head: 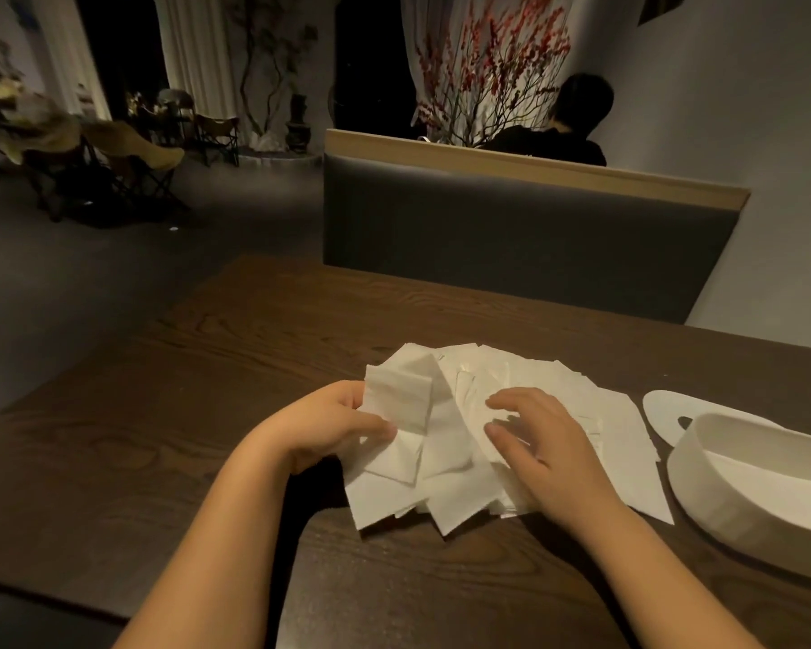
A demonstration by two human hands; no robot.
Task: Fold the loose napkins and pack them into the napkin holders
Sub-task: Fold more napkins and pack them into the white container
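A spread of loose white napkins [595, 414] lies fanned over the middle of the dark wooden table [160, 414]. My left hand [333, 428] pinches a white napkin [396, 398] at the left side of the pile, thumb on top, with its upper part standing up off the heap. My right hand [534, 437] rests on the pile with its fingers spread and relaxed. A white oval napkin holder [703, 498] stands at the right, its inside looking bare. Its flat white lid [666, 407], with a slot in it, lies just behind it.
A grey upholstered bench back [511, 245] with a wooden top rail stands across the table's far edge. A person in dark clothes [572, 128] sits beyond it, facing away. Folding chairs [127, 161] stand on the dim floor at the far left. The table's left edge runs diagonally.
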